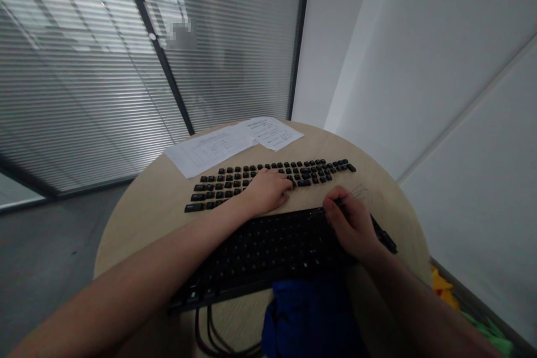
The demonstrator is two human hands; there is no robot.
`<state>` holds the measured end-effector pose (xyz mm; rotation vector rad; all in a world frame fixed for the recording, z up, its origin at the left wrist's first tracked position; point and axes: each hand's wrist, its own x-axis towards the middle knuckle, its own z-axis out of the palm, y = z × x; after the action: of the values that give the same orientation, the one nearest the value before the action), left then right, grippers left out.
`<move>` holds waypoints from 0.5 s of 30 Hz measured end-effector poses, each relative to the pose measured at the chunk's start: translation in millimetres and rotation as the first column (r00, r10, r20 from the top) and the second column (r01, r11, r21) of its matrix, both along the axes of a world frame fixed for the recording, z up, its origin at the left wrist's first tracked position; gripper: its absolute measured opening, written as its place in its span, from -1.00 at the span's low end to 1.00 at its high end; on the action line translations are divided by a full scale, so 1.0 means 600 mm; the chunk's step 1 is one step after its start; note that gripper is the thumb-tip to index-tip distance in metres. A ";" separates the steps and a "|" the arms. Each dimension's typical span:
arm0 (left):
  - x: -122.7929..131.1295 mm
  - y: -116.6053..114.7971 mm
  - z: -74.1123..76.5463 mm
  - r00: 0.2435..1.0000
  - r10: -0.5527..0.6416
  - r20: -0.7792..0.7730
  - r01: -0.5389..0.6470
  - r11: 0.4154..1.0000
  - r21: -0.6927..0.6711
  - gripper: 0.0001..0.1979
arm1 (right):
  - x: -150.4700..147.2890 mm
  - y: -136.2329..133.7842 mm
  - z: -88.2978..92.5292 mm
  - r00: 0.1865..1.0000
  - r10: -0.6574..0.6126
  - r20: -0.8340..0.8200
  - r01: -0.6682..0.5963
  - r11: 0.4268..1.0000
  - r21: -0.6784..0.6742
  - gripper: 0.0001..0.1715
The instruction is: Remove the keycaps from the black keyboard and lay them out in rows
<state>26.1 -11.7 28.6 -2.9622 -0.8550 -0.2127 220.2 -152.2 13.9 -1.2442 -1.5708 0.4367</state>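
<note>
My left hand (pixel 271 191) reaches over the rows of loose black keycaps (pixel 238 176), its fingers bent and closed at one keycap (pixel 290 181) in the middle. My right hand (pixel 351 222) is closed above the right part of a black keyboard (pixel 268 246). Thin wires of what looks like a wire keycap puller (pixel 358 191) stick out past its fingers. The keyboard lies tilted along the near side of the table, mostly showing bare key positions, with some keys along its near edge. My left forearm hides part of it and some keycaps.
White printed sheets (pixel 213 148) lie at the far edge of the round wooden table (pixel 138 224). Dark cables (pixel 210 330) and blue cloth (pixel 312 313) are at the near side. Blinds cover the glass behind; a white wall (pixel 461 67) rises on the right.
</note>
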 end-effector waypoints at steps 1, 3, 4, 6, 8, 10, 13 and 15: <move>0.002 0.001 -0.001 1.000 0.001 -0.002 -0.001 1.000 0.007 -0.80 | 0.001 0.000 0.000 1.000 -0.003 -0.002 0.003 1.000 -0.002 -0.59; 0.004 0.003 -0.002 1.000 0.006 -0.008 -0.005 1.000 0.017 -0.80 | 0.002 0.001 0.000 1.000 0.004 0.000 -0.004 1.000 -0.005 -0.60; 0.005 0.004 -0.003 1.000 0.009 -0.014 -0.009 1.000 0.019 -0.80 | 0.003 0.002 0.000 1.000 0.011 0.002 -0.011 1.000 -0.006 -0.60; 0.007 0.006 -0.006 0.999 0.014 -0.030 -0.014 1.000 0.014 -0.80 | 0.004 0.002 -0.001 1.000 0.015 0.003 -0.015 1.000 -0.009 -0.61; 0.008 0.007 -0.008 0.999 0.014 -0.038 -0.013 1.000 0.008 -0.80 | 0.005 0.001 -0.001 1.000 0.012 0.001 -0.012 1.000 -0.017 -0.62; 0.009 0.008 -0.011 0.999 0.010 -0.030 -0.010 1.000 0.009 -0.81 | 0.005 0.000 0.000 1.000 0.012 -0.007 -0.012 1.000 -0.023 -0.62; 0.008 0.009 -0.013 1.000 0.013 -0.023 -0.013 1.000 0.015 -0.81 | 0.004 -0.002 0.002 1.000 0.015 -0.015 -0.015 1.000 -0.012 -0.63; 0.008 0.010 -0.015 0.999 0.027 -0.031 -0.026 1.000 0.016 -0.81 | 0.004 -0.002 0.002 1.000 0.017 -0.015 -0.017 1.000 -0.002 -0.64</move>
<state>31.1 -5.5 19.7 -2.9295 -0.8842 -0.1709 222.6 -153.4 15.3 -1.2269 -1.5698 0.4575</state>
